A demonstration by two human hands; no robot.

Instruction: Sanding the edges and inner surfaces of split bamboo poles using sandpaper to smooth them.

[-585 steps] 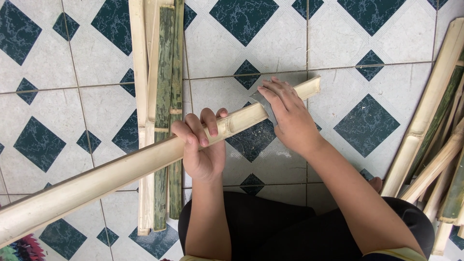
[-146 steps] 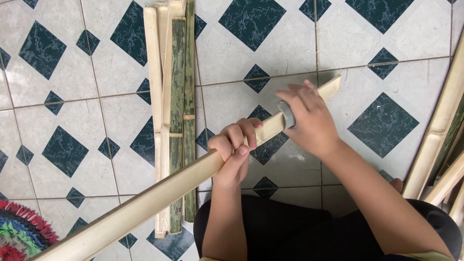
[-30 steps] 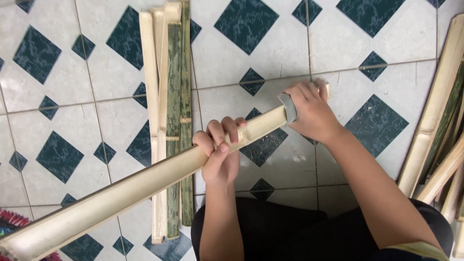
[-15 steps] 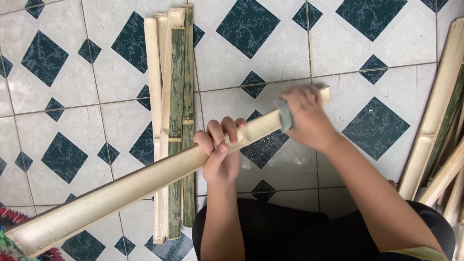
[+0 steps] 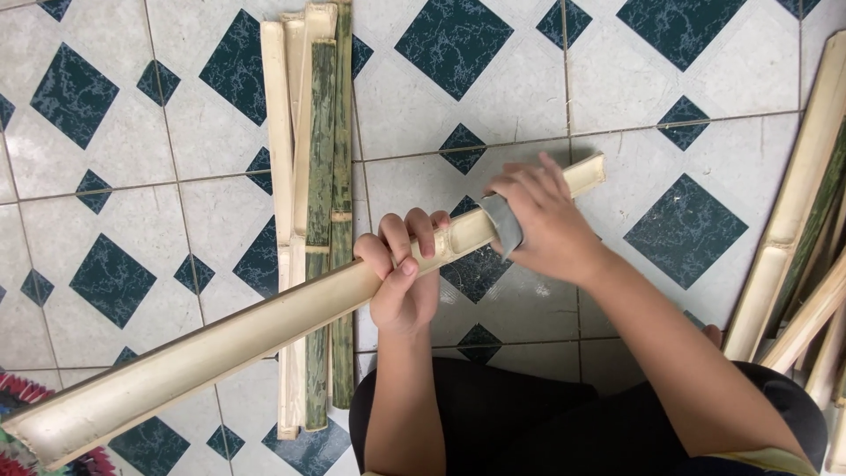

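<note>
A long pale split bamboo stave (image 5: 220, 339) runs from the lower left up to the right above the tiled floor. My left hand (image 5: 404, 280) grips it from below near its middle, fingers curled over the top edge. My right hand (image 5: 542, 225) is closed around a grey metal blade (image 5: 502, 225) that is pressed across the stave close to its far end. The blade's handle is hidden inside my fist.
A bundle of green and pale bamboo strips (image 5: 313, 203) lies lengthwise on the floor under the stave. More bamboo staves (image 5: 797, 229) lean along the right edge. A colourful woven mat (image 5: 22, 423) shows at the bottom left. My dark-clothed lap (image 5: 493, 423) fills the bottom centre.
My right hand with the blade has slid slightly back along the stave toward my left hand. The stave has tilted a little, and my left hand's grip is unchanged.
</note>
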